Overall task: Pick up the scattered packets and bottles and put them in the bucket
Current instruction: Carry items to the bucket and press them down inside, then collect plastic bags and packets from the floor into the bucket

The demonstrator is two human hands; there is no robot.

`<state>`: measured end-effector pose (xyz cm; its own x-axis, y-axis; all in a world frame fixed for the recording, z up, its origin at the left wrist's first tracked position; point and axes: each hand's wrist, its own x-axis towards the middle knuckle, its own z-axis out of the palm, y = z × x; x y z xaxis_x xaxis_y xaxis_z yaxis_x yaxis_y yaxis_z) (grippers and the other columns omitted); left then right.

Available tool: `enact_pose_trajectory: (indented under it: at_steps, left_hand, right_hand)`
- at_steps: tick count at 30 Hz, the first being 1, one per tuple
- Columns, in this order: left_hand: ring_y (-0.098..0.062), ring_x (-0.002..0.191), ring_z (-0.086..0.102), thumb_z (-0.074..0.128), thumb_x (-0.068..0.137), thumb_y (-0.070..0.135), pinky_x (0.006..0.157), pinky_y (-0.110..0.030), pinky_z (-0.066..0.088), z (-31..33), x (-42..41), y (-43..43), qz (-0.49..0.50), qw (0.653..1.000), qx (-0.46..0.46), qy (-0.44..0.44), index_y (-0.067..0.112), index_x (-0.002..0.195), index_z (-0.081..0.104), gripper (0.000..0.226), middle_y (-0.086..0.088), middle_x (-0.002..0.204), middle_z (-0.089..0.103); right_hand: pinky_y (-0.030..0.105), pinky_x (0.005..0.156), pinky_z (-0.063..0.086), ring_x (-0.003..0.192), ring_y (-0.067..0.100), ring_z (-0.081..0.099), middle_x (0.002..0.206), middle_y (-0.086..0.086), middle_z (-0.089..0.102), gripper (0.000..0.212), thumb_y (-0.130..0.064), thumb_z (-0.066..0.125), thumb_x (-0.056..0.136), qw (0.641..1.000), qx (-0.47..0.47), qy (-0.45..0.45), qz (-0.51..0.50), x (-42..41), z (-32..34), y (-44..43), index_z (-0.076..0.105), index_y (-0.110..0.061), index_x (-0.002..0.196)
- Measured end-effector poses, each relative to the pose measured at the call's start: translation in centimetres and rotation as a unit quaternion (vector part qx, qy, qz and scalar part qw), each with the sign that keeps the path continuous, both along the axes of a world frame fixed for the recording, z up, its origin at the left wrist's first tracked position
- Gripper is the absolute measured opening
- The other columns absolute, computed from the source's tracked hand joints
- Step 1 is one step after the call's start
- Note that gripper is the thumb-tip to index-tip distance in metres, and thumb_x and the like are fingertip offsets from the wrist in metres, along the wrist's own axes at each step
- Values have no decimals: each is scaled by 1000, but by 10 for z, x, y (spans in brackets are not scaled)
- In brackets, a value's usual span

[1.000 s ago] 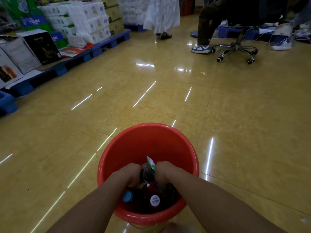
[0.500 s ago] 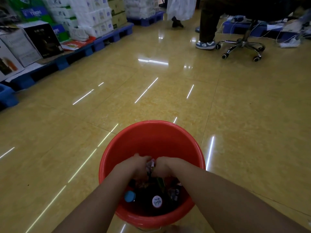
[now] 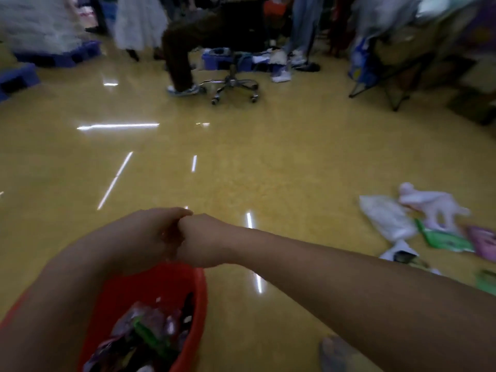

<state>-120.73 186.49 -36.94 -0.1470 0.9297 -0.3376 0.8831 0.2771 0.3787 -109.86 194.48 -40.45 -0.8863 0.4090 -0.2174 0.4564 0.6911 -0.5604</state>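
Both hands were bunched together just past the far rim of the red bucket [image 3: 200, 299]. The left hand [image 3: 145, 237] and right hand [image 3: 201, 240] were closed into fists and pressed knuckle to knuckle. Couldn't tell if anything was pinched between them; the shot was too smeared. Best guess was they were gripping the bucket's handle, but no handle showed.

The bucket sat near and left, already loaded with crinkly packets [image 3: 145, 334], purple and green ones on top.

Plenty was left on the yellow floor [image 3: 268, 170] off to the right: a white packet [image 3: 386, 218], a green packet [image 3: 445, 241], a purple packet [image 3: 483, 242] at the right edge, plus a pale pink thing [image 3: 434, 205] whose type I couldn't make out. No loose bottles that I could see.

If the plan was shifting the bucket over to that pile, I'd say keep it low and level so the top packets don't slide out, and park it just beside the pile, not on it. Then grab the flat packets by an edge, since they lay flat on a slick floor.

Someone on an office chair [image 3: 233, 81] was far back, well apart from all this.
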Motion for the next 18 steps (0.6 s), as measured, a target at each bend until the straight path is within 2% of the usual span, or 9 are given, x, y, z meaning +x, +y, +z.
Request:
enact_pose_trajectory:
  at_steps: [3,5,11,14,18]
  left_hand:
    - [-17,123,50,48,84,-2,92,-31,46,7,33,31,-51,997,49,20,35,144,38,71,1,140,51]
    - [-17,125,50,45,87,-2,93,-31,48,9,54,46,-68,994,79,18,36,144,40,68,2,141,50]
    - [-13,115,57,52,95,18,91,-27,48,22,115,79,-154,978,138,31,34,140,45,48,6,131,57]
    - [-15,115,56,54,95,24,93,-28,47,31,149,88,-194,970,143,38,32,140,46,46,3,131,58]
    - [-17,117,56,55,94,29,87,-26,43,36,204,98,-256,955,143,42,31,140,46,47,0,132,58]
  right_hand:
    - [28,92,47,115,20,58,127,5,63,33,-20,58,94,997,-4,19,-72,66,21,26,62,-11,126]
    - [31,99,47,117,18,57,129,2,63,36,-23,58,94,991,-1,4,-131,107,28,38,62,-14,128]
    - [25,87,49,110,15,60,125,0,64,34,-26,62,92,962,-6,-9,-273,212,39,44,64,-18,124]
    - [24,83,49,107,15,60,124,0,64,35,-28,63,91,948,-6,-22,-318,249,45,34,64,-17,124]
    - [21,74,48,100,13,60,122,-1,64,35,-30,64,91,929,8,-27,-370,298,53,13,64,-18,124]
